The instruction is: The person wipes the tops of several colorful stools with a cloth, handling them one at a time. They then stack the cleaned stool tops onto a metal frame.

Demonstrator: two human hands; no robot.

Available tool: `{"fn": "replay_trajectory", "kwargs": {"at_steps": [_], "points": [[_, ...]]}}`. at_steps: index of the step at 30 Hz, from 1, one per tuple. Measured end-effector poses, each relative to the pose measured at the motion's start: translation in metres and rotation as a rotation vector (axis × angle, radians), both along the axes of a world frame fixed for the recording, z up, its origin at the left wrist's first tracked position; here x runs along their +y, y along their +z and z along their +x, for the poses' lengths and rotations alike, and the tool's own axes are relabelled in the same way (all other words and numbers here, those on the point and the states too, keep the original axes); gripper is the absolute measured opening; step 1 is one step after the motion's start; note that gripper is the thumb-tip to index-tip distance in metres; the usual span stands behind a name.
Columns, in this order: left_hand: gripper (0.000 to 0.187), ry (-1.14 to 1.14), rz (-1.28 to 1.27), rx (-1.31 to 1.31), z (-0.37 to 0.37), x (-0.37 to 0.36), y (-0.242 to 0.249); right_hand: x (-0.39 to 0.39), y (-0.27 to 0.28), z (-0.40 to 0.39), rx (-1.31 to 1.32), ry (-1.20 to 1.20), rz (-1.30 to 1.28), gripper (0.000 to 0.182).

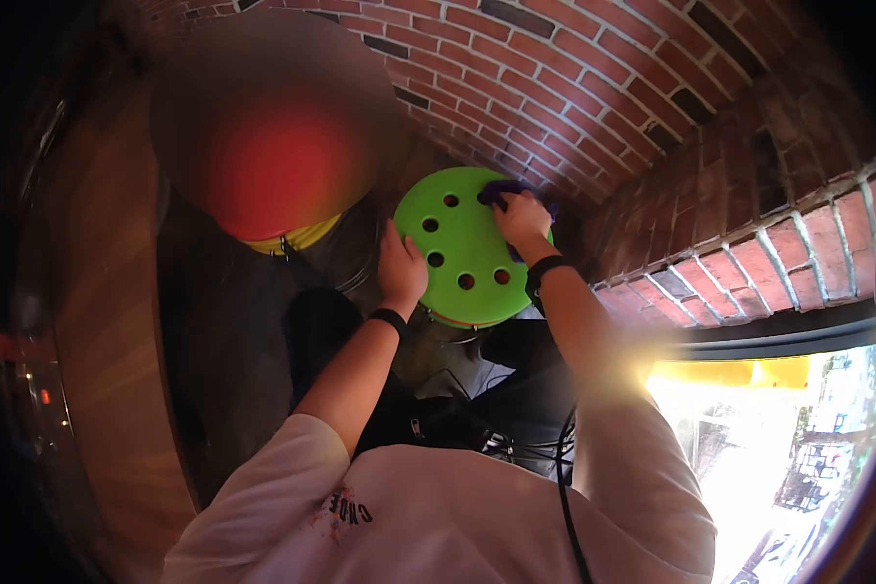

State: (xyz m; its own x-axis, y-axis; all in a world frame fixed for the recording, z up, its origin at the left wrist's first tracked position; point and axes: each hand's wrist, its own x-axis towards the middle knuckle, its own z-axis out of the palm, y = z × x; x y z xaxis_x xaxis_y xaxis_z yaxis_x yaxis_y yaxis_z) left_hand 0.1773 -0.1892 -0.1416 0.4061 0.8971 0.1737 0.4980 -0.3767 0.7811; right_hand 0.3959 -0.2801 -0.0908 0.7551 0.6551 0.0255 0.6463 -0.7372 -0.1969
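Observation:
A round green stool seat (472, 248) with several holes through it stands in front of me. My left hand (400, 268) rests against the left edge of the seat, its fingers stretched out along the rim. On the right side of the seat, my right hand (524, 220) is closed on a dark purple cloth (496, 192) that lies on the green surface. Part of the cloth hangs out beyond the hand near the seat's edge. Each wrist has a black band.
A second stool, with a red seat (282, 180) over a yellow layer (311, 234), stands to the left, partly blurred. A brick wall (574, 88) rises behind. Along the left runs a wooden panel (117, 321). A bright window (769, 438) lies at the lower right.

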Motion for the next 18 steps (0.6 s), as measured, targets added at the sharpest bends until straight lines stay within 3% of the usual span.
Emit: {"fn": "replay_trajectory", "kwargs": {"at_steps": [5,14,18], "points": [[0.052,0.014,-0.063,0.069,0.001,0.001,0.008,-0.022,-0.011,0.014,-0.063,0.032,0.058,0.038],[0.052,0.021,-0.002,0.003,-0.001,0.001,-0.007,-0.106,-0.006,-0.105,-0.120,0.307,0.241,0.031],[0.054,-0.005,-0.040,-0.052,-0.003,0.006,-0.019,-0.116,-0.011,-0.119,-0.128,0.363,0.283,0.032]]}}
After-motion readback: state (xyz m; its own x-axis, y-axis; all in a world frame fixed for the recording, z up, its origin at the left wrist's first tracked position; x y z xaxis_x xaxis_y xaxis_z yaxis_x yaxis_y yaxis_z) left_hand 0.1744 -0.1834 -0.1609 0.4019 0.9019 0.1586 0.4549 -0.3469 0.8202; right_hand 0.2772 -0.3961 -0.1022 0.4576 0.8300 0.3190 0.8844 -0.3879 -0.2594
